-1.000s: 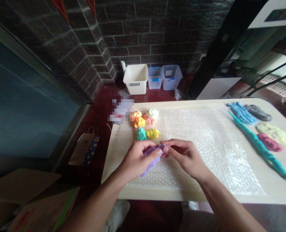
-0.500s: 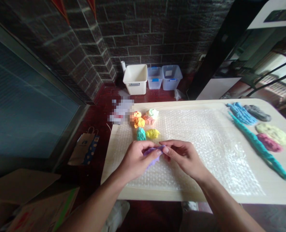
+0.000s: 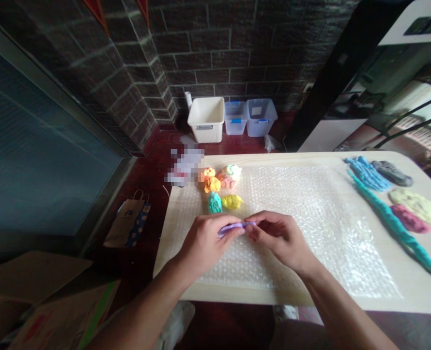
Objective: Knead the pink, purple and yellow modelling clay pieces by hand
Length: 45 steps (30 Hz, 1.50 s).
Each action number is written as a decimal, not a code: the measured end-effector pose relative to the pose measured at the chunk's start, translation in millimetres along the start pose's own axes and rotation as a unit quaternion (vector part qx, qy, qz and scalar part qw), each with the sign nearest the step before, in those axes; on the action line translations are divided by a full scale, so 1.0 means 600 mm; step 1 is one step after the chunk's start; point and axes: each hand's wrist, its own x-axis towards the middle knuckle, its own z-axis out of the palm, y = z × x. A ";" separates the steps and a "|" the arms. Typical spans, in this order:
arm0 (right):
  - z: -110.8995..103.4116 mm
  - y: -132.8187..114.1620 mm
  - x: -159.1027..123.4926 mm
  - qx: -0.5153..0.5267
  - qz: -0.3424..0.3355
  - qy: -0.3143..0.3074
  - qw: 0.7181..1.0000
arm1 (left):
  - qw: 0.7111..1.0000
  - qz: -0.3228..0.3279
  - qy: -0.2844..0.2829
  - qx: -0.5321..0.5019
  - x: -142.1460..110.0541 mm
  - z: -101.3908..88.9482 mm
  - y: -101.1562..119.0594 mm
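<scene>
Both my hands pinch one piece of purple clay (image 3: 233,226) over a sheet of bubble wrap (image 3: 302,214) on a pale table (image 3: 393,299). My left hand (image 3: 204,240) grips its left end with curled fingers. My right hand (image 3: 277,238) pinches its right end between thumb and fingertips. Just beyond my hands lie small clay lumps: a teal lump (image 3: 214,202), a yellow lump (image 3: 232,201), an orange lump (image 3: 212,183) and a pale mixed lump (image 3: 232,171).
At the table's right side lie a long teal clay roll (image 3: 393,226), a blue piece (image 3: 368,174), a grey piece (image 3: 392,173), a pale green patch (image 3: 415,205) and a pink piece (image 3: 409,218). On the floor stand a white bin (image 3: 206,118), two clear boxes (image 3: 250,116) and a paper bag (image 3: 129,218).
The purple clay hung as a long strip below my left hand a second ago. Now it is gathered short and flat between both hands' fingertips.
</scene>
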 end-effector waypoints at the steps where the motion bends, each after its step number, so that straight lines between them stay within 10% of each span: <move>1: 0.000 0.001 -0.001 -0.006 0.001 -0.003 1.000 | 1.000 0.008 -0.001 0.010 0.000 0.000 0.001; 45: 0.016 -0.002 -0.003 -0.094 -0.041 0.026 0.994 | 0.995 0.047 0.017 0.085 -0.006 0.006 0.008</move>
